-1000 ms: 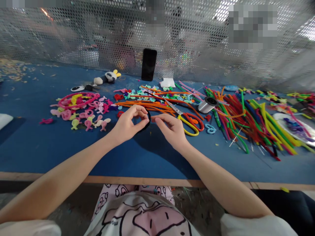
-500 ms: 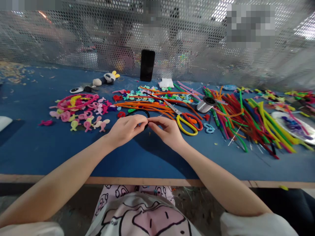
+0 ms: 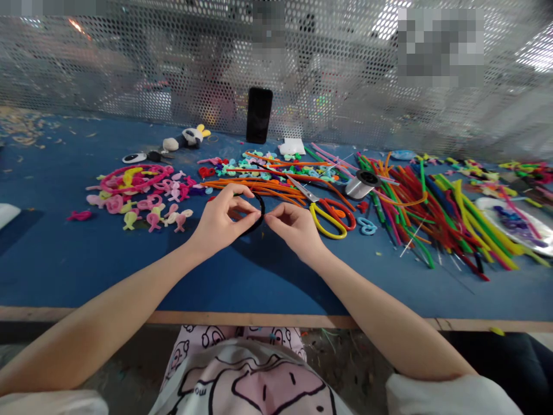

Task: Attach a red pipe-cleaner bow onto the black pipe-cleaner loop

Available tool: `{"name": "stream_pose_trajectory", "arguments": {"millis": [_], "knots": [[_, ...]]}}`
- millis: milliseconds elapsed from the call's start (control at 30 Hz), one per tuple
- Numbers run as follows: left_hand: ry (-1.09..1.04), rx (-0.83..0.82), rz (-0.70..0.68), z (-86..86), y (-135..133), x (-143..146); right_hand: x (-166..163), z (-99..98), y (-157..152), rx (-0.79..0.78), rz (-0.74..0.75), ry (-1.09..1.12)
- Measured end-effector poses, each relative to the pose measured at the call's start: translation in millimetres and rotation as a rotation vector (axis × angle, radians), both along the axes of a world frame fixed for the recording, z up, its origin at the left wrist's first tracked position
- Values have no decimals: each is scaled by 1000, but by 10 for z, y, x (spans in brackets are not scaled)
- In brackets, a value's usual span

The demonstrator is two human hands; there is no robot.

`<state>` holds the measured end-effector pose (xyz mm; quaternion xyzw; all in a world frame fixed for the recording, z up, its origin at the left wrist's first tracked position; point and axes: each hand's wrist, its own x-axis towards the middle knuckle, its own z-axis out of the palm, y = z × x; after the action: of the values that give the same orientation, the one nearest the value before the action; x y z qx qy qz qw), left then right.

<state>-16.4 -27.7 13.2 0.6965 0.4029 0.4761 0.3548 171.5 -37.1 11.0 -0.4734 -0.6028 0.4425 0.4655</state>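
A black fuzzy ring (image 3: 261, 203), which looks like a bent pipe cleaner, is pinched between the thumb and a finger of my left hand (image 3: 220, 225); part of it is hidden behind that hand. Just to its right, my right hand (image 3: 298, 229) has thumb and forefinger pressed together beside the ring. Whatever those fingertips hold, if anything, is too small to make out. Scissors (image 3: 329, 222) with one yellow and one red handle lie right behind my right hand. Orange pipe cleaners (image 3: 276, 190) are spread on the blue table beyond both hands.
Pink and yellow twisted shapes (image 3: 149, 203) lie to the left. On the right are a wire spool (image 3: 362, 184), a heap of coloured pipe cleaners (image 3: 432, 207) and a white tray (image 3: 486, 203). A phone (image 3: 259, 115) leans on the perforated metal screen (image 3: 207, 75).
The fingers of my left hand have lifted and spread, showing more of the black ring. My right fingertips have moved slightly away to the right from the left ones.
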Motion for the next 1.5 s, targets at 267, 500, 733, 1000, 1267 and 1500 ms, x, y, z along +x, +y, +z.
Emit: {"name": "stream_pose_trajectory", "arguments": {"millis": [267, 500, 733, 1000, 1267, 1500], "knots": [[-204, -313, 6, -3, 93, 10, 19, 24, 11, -71, -74, 27], [-215, -380, 72, -5, 136, -5, 18, 32, 14, -77, -116, 16], [-86, -228, 183, -56, 140, -42, 41, 14, 33, -60, -190, -24], [-118, -222, 69, -50, 138, -55, 60, -30, 104, 11, -132, 161], [-176, -240, -48, 18, 70, 14, 19, -78, 60, -54, 61, 318], [-196, -257, -118, -3, 60, 16, -1, -74, 58, -113, 79, 214]]}}
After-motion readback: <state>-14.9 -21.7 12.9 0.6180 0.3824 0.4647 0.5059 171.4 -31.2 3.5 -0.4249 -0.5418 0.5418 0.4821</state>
